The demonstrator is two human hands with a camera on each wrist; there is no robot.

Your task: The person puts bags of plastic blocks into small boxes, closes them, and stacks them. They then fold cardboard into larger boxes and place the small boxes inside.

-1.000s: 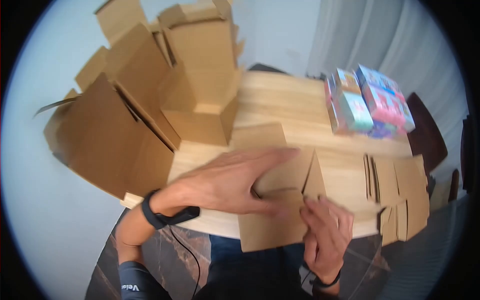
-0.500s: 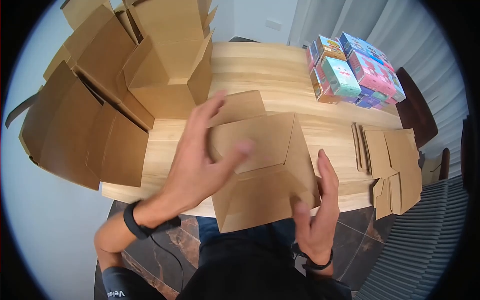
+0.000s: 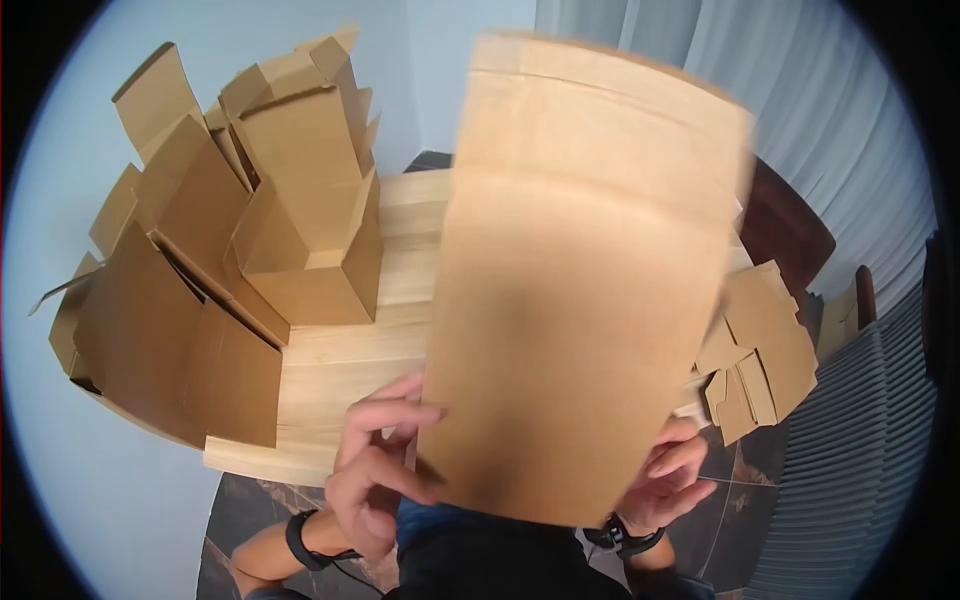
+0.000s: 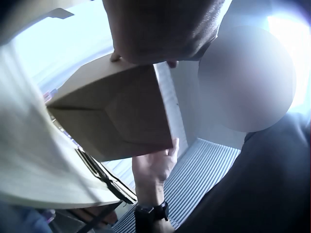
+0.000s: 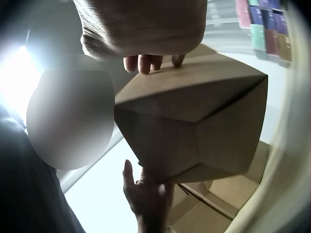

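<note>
A brown cardboard box [image 3: 580, 280] is raised off the table between my two hands, with one long panel filling the middle of the head view. At its lower left edge my left hand [image 3: 375, 465] grips it, fingertips and thumb along the edge. My right hand [image 3: 668, 475] holds the lower right side, some of its fingers hidden behind the panel. In the right wrist view, right fingertips [image 5: 144, 64] press on one side of the box, and the left hand [image 5: 148, 196] is at the opposite side. Creases meet at a corner on the shaded underside.
Several open cardboard boxes [image 3: 190, 320] stand along the left of the wooden table [image 3: 335, 375]. Flattened cardboard [image 3: 770, 345] lies at its right edge. Colourful small boxes [image 5: 265, 31] show in the right wrist view, mostly hidden in the head view. A dark chair [image 3: 785, 225] stands behind.
The box has been lifted from the table's front edge and tipped up, so a long panel faces the head view. Both hands, earlier spread around it, now hold its lower sides.
</note>
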